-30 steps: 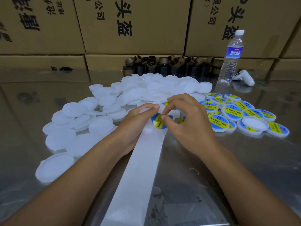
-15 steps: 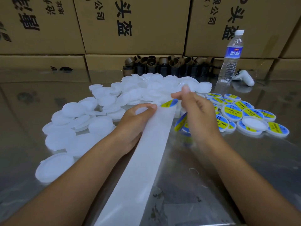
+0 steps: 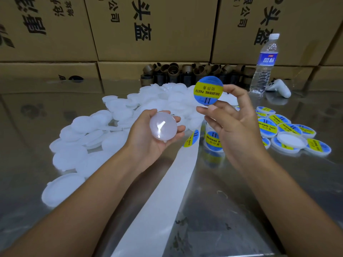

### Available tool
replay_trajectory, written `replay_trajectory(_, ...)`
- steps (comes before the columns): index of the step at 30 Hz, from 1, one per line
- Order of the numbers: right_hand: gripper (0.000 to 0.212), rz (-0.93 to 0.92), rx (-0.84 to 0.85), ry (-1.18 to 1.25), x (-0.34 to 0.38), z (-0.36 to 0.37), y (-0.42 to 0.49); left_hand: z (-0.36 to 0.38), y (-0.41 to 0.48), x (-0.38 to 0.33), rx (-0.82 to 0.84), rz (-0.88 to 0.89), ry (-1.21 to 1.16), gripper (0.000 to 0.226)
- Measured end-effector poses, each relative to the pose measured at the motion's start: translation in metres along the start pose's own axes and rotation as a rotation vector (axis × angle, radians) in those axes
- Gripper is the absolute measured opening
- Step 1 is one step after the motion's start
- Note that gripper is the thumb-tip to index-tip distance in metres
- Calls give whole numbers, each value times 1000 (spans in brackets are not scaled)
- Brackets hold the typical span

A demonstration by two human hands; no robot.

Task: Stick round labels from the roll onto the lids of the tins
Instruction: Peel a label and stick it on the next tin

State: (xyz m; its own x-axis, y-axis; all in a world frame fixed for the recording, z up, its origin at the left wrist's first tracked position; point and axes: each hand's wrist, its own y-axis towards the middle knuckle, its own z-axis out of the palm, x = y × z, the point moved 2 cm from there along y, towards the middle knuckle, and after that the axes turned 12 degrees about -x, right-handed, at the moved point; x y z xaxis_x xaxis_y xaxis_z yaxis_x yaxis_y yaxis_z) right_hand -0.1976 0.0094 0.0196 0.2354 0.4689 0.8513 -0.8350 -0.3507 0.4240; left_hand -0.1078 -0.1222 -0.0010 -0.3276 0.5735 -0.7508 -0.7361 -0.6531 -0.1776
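My left hand (image 3: 143, 142) is held palm up above the table (image 3: 37, 117), its fingers curled round a plain white lid (image 3: 163, 127) whose flat top faces up toward me. My right hand (image 3: 235, 127), raised just to the right, pinches a round blue and yellow label (image 3: 208, 90) by its lower edge between thumb and fingertip, the other fingers loosely spread. The label sits up and to the right of the lid, apart from it, printed face toward me, its print upside down. Both are round, so no long axis needs lining up. I judge the coming move brings the label down and left, centred over the lid. The roll (image 3: 213, 140) stands below my right hand, its backing strip (image 3: 167, 191) running toward me.
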Motion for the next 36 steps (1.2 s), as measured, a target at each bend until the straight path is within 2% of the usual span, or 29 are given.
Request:
replay_trajectory(6, 37, 2, 94, -52, -1, 4, -3, 2, -1, 4, 104, -68, 123, 37)
replay_trajectory(10, 37, -64, 170, -109, 1, 8, -7, 1, 1, 9, 172, -86, 216, 49)
replay_trajectory(18, 46, -177, 309, -262, -4, 14, -14, -2, 4, 13, 252, -81, 272, 50)
replay_trajectory(24, 50, -221, 353, -422, -13, 16, -18, -3, 5, 15, 271, -65, 378, 50)
replay_trajectory(36, 44, -272, 380, -497, -12, 16, -21, -3, 3, 17, 310, -139, 347, 51)
